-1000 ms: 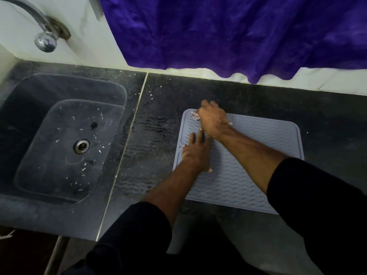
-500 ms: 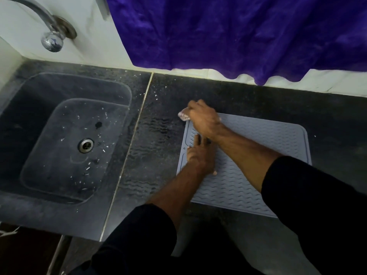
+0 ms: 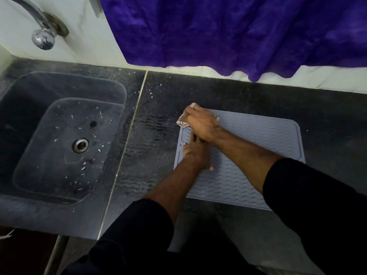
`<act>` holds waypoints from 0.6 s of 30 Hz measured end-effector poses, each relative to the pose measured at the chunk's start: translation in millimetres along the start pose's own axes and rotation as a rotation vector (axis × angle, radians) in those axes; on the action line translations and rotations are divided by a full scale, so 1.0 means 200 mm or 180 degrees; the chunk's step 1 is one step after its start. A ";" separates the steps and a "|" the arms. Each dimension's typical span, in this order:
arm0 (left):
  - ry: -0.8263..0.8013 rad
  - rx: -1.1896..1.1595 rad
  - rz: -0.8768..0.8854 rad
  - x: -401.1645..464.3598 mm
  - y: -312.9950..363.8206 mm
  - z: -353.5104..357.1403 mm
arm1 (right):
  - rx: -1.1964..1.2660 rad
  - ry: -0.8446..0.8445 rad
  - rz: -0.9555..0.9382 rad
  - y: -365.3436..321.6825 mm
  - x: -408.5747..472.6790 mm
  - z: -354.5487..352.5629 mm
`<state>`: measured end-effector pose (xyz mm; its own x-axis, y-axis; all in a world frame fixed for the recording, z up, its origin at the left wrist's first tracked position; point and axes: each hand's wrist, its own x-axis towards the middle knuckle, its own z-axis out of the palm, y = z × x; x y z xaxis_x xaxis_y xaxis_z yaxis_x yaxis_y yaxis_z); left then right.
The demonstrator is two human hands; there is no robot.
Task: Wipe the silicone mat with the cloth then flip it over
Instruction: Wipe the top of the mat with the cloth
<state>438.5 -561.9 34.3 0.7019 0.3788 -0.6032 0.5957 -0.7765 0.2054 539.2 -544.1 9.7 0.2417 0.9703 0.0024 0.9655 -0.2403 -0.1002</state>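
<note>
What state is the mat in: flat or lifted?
Flat. The silicone mat lies spread on the counter, left hand pressing it, right hand holding the cloth at its far-left corner.

1. A dark speckled stone tabletop (image 3: 228,92) runs across the view, with a pale seam (image 3: 127,147) dividing it into two slabs.
2. Sunk into the left slab is a dark sink (image 3: 35,116) with a metal drain (image 3: 80,145); small white flecks are scattered over its floor.
3. A chrome tap (image 3: 42,36) is fixed to the white wall (image 3: 89,42) above the sink's far corner.
4. A purple cloth curtain (image 3: 238,30) hangs over the wall, its wavy hem ending just above the tabletop.
5. Faint wavy marks, possibly damp, show on the stone right of the seam.
6. The light is dim and even.
</note>
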 end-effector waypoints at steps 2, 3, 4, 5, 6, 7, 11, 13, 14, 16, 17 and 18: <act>0.0022 -0.0005 0.0115 -0.01 -0.01 0.00 | -0.0089 -0.0065 0.0117 0.06 0.00 0.00; 0.0030 -0.0023 0.0140 -0.02 -0.01 0.00 | -0.0157 -0.0200 0.0284 0.09 0.01 -0.01; 0.0047 -0.0034 0.0150 -0.02 -0.02 0.01 | -0.0236 -0.0320 0.0459 0.11 0.01 -0.02; 0.0058 -0.0041 0.0159 -0.02 -0.02 0.01 | -0.0296 -0.0361 0.0562 0.12 0.02 -0.03; 0.0065 -0.0043 0.0167 -0.02 -0.02 0.01 | -0.0315 -0.0357 0.0567 0.11 0.02 -0.03; 0.0084 -0.0029 0.0164 -0.02 -0.02 0.01 | -0.0285 -0.0295 0.0458 0.09 0.02 -0.03; 0.0071 0.0012 0.0099 0.00 -0.02 0.03 | -0.0202 -0.0082 0.0051 0.00 -0.03 0.02; 0.0134 -0.0031 0.0135 0.00 -0.02 0.04 | -0.0185 -0.0172 0.0160 0.01 -0.04 0.01; 0.0147 -0.0076 0.0162 -0.01 -0.03 0.05 | -0.0122 -0.0230 0.0352 0.02 -0.03 0.00; 0.0185 -0.0191 0.0186 -0.01 -0.04 0.06 | -0.0104 -0.0319 0.0570 0.05 -0.01 -0.04; 0.0214 -0.0217 0.0179 -0.01 -0.04 0.07 | -0.0142 -0.0260 0.0496 0.04 0.00 -0.06; 0.0246 -0.0199 0.0175 -0.01 -0.04 0.07 | -0.0150 -0.0203 0.0365 0.02 0.01 -0.06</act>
<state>426.7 -563.6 22.0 0.7608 0.3761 -0.5289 0.5770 -0.7652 0.2857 544.8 -543.4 20.9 0.3454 0.9359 -0.0697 0.9358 -0.3491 -0.0493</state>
